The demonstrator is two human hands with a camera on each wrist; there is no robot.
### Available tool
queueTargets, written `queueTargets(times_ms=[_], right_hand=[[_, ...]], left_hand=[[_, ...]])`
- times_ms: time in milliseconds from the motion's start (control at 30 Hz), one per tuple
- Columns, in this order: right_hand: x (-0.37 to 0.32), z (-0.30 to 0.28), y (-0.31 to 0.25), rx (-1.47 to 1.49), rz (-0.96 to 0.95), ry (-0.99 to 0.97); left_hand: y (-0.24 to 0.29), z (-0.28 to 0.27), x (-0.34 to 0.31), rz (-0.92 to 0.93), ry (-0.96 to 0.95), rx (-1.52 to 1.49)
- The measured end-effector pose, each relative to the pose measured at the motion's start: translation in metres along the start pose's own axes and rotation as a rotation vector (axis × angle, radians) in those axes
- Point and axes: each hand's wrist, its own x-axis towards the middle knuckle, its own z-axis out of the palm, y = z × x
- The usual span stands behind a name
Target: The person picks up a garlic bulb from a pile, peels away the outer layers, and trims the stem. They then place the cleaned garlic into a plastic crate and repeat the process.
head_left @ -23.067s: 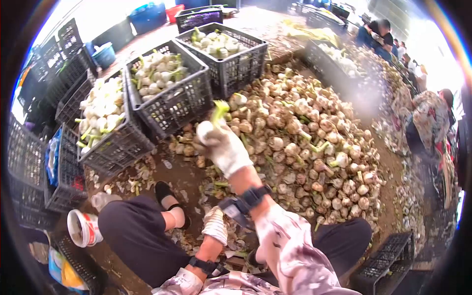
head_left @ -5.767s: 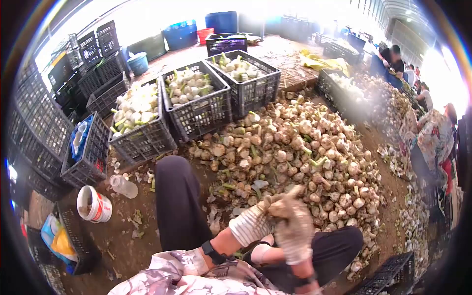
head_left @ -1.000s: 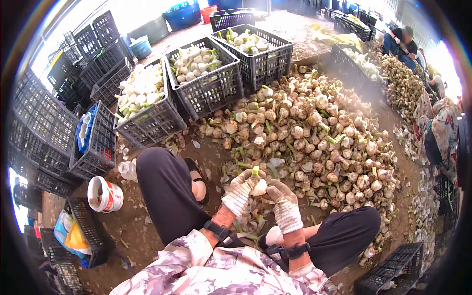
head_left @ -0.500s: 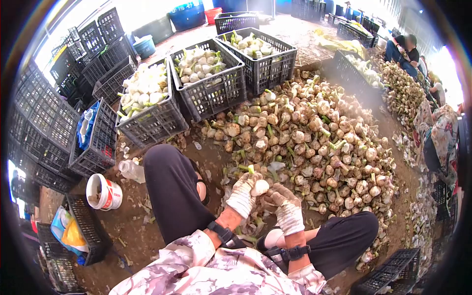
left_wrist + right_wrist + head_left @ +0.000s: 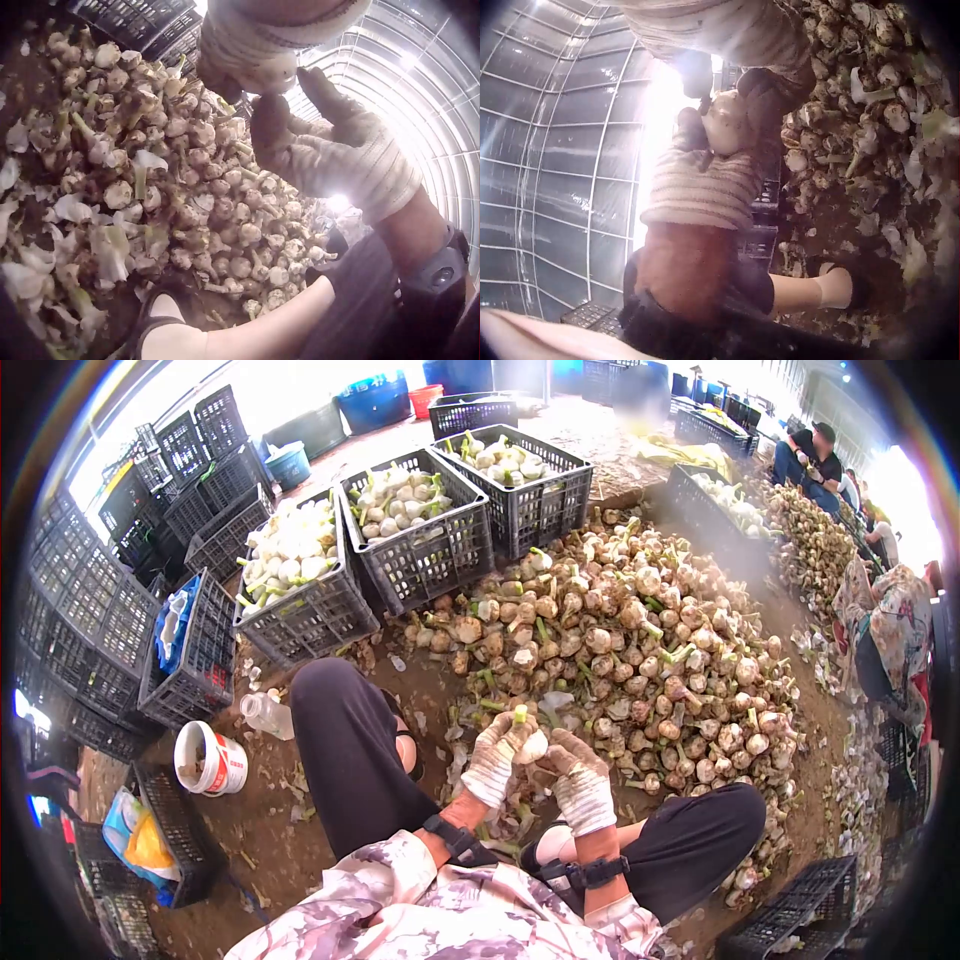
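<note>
Garlic bulb (image 5: 532,747), pale and smooth, sits in the grip of the left hand (image 5: 493,762), whose fingers bend round it just above the ground between the person's knees; a short green stem (image 5: 520,713) points up from it. Just beside it is the right hand (image 5: 582,785), fingers loosely bent and thumb apart from the forefinger in the left wrist view; whether it touches the bulb I cannot tell. Both hands wear soiled pale gloves, with black straps (image 5: 455,837) at the wrists.

Beyond them spreads a heap of brownish garlic (image 5: 640,660), green stem ends poking out here and there. Papery peelings (image 5: 109,247) litter its near side. Behind the left knee (image 5: 345,740) stand three black crates (image 5: 430,565) in a row, filled with whiter bulbs. Farther left are a clear bottle (image 5: 268,716) and a white bucket (image 5: 225,765). Another person (image 5: 815,465) in dark clothing is at the far right.
</note>
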Motion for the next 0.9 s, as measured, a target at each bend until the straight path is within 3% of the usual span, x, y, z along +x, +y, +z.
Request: queueTargets(times_ms=[133,233,333,400,467,533,567,600,633,667,733,767,800,833,900], right_hand=[[-0.009,0.002,-0.010,0.031,0.002,-0.032],[-0.009,0.004,-0.010,-0.110,-0.053,-0.026],[-0.003,-0.003,0.002,-0.207,-0.156,-0.031],[0.002,-0.009,0.008,-0.235,-0.240,-0.065],[0.002,-0.006,0.006,-0.208,-0.163,-0.038],[0.004,-0.006,0.007,-0.226,-0.196,-0.021],[0.005,-0.010,0.007,-0.187,-0.054,0.013],[0.015,-0.029,0.024,-0.252,-0.063,0.056],[0.031,-0.049,0.047,-0.316,-0.081,0.098],[0.046,-0.073,0.065,-0.381,-0.099,0.138],[0.045,-0.073,0.052,-0.474,0.154,0.039],[0.041,-0.062,0.050,-0.459,0.240,0.081],[0.044,-0.055,0.047,-0.891,0.084,0.036],[0.044,-0.052,0.049,-0.795,0.025,0.076],[0.023,-0.023,0.025,-0.472,-0.017,0.136]], left_hand=[[0.012,0.009,-0.002,-0.035,-0.012,-0.039],[0.021,0.024,-0.008,0.245,-0.089,0.310],[0.033,0.030,-0.011,0.623,-0.303,0.965],[0.033,0.030,-0.012,0.582,-0.337,0.973],[0.029,0.026,-0.010,0.564,-0.357,0.973],[0.016,0.013,-0.009,0.267,-0.299,0.566],[0.009,0.005,-0.003,0.151,-0.266,0.336],[0.003,-0.002,0.002,0.040,-0.235,0.107],[0.013,0.008,0.001,-0.174,-0.139,-0.435],[0.014,0.000,0.008,-0.294,-0.039,-0.488],[0.011,-0.003,0.012,-0.174,0.031,-0.577],[0.009,-0.007,0.014,-0.209,0.099,-0.667],[0.006,-0.014,0.017,-0.243,0.168,-0.760],[0.005,-0.018,0.019,-0.276,0.238,-0.856],[0.001,-0.017,0.015,-0.251,0.243,-0.633]])
